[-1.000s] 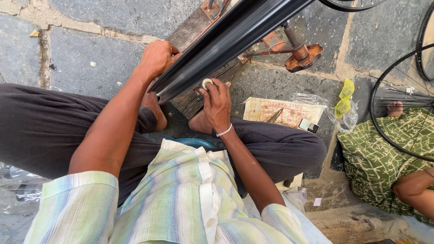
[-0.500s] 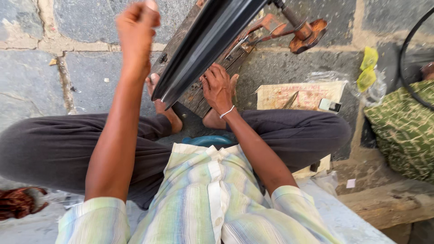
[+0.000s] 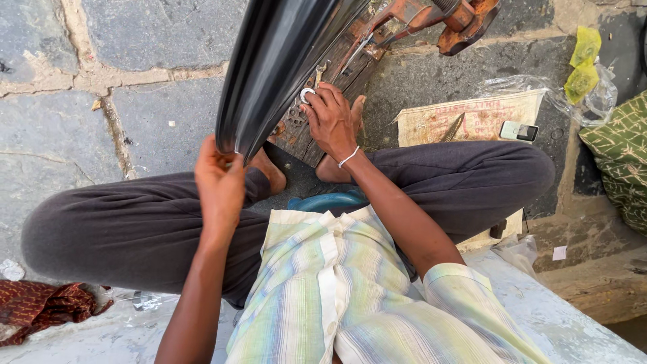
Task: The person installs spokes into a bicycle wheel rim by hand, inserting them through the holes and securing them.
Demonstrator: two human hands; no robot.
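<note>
Gripping the black tube lower, left hand descended.

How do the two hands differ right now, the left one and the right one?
The left hand is raised, gripping the edge of the black curved strip; the right hand is lower, resting fingertips on a small white ring on the wooden block. Only the right hand's wrist wears a white band. Both are bare.

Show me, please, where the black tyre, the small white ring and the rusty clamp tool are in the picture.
black tyre (image 3: 283,61), head view, on its glossy outer wall.
small white ring (image 3: 306,94), head view, on its rim at the right hand's fingertips.
rusty clamp tool (image 3: 465,17), head view, on its orange-brown body.
</note>
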